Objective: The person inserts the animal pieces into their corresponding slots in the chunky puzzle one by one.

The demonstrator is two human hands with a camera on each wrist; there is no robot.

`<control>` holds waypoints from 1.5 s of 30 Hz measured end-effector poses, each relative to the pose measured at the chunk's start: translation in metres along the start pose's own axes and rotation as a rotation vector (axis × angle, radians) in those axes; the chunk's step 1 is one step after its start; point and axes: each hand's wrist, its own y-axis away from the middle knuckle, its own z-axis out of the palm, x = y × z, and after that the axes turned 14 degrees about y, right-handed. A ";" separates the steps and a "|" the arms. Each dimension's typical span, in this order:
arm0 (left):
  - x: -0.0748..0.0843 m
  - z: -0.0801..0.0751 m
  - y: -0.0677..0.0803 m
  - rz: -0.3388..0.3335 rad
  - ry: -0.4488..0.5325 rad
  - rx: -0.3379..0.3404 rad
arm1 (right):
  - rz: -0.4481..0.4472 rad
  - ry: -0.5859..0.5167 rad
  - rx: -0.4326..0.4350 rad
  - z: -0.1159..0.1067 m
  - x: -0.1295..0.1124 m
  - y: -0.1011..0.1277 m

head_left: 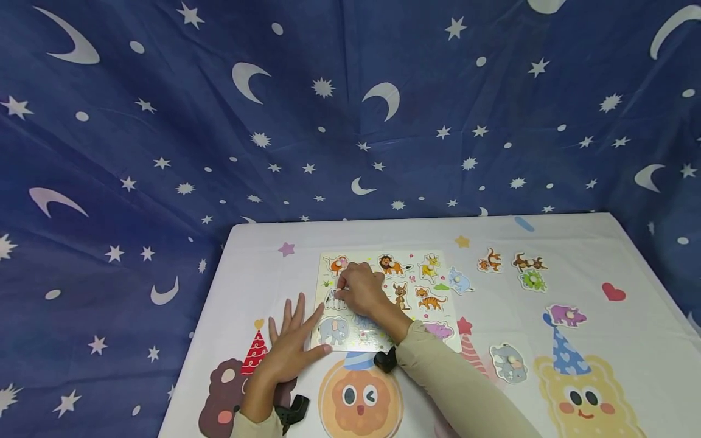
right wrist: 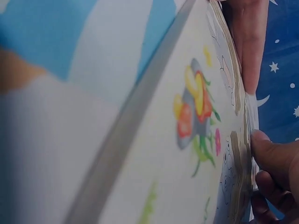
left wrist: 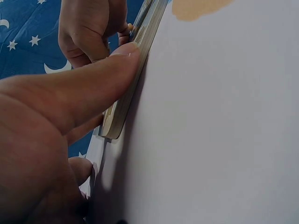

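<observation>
A flat animal puzzle board (head_left: 446, 311) lies on the table, with animal pictures such as a lion (head_left: 392, 265), a tiger (head_left: 429, 298) and a grey elephant (head_left: 333, 330). My right hand (head_left: 361, 289) reaches over its left half, fingers curled, and pinches a zebra puzzle piece (head_left: 334, 300) at its zebra place. Whether the piece sits fully down cannot be told. With fingers spread, my left hand (head_left: 292, 347) is at the board's near left corner. In the left wrist view its thumb (left wrist: 107, 77) touches the board's edge (left wrist: 122, 109).
Loose knobbed pieces lie right of the board: a blue animal (head_left: 460, 281), an orange animal (head_left: 489, 260), a kangaroo (head_left: 529, 262), a green piece (head_left: 533, 280), a purple hippo (head_left: 567, 316) and a grey elephant piece (head_left: 509, 363). A starry blue cloth (head_left: 306, 140) hangs behind the table.
</observation>
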 end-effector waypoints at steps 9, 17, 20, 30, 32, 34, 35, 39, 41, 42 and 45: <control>-0.003 0.000 -0.001 -0.004 -0.001 -0.017 | 0.003 -0.015 -0.009 0.001 0.000 -0.001; -0.002 -0.001 -0.001 -0.010 -0.007 -0.021 | -0.003 -0.034 0.022 0.002 0.002 0.000; -0.003 -0.001 -0.001 -0.012 -0.011 -0.021 | -0.006 -0.044 0.033 0.003 0.003 -0.001; 0.000 -0.001 -0.001 -0.034 -0.015 -0.035 | -0.077 -0.105 0.006 -0.005 0.012 0.004; 0.001 -0.001 -0.001 -0.036 -0.009 -0.037 | -0.092 -0.131 0.020 -0.009 0.017 0.005; 0.001 -0.001 -0.001 -0.039 -0.006 -0.040 | -0.106 -0.156 0.041 -0.014 0.022 0.008; 0.001 -0.001 -0.001 -0.040 -0.007 -0.040 | -0.111 -0.171 0.054 -0.016 0.024 0.010; 0.000 -0.001 -0.001 -0.040 -0.016 -0.033 | -0.132 -0.206 0.097 -0.029 0.037 0.018; -0.001 -0.001 -0.001 -0.043 -0.018 -0.030 | -0.132 -0.221 0.115 -0.037 0.046 0.023; -0.001 -0.001 -0.001 -0.042 -0.017 -0.028 | -0.130 -0.228 0.120 -0.041 0.051 0.026; 0.000 -0.001 -0.001 -0.038 -0.013 -0.023 | -0.101 -0.250 0.139 -0.053 0.068 0.032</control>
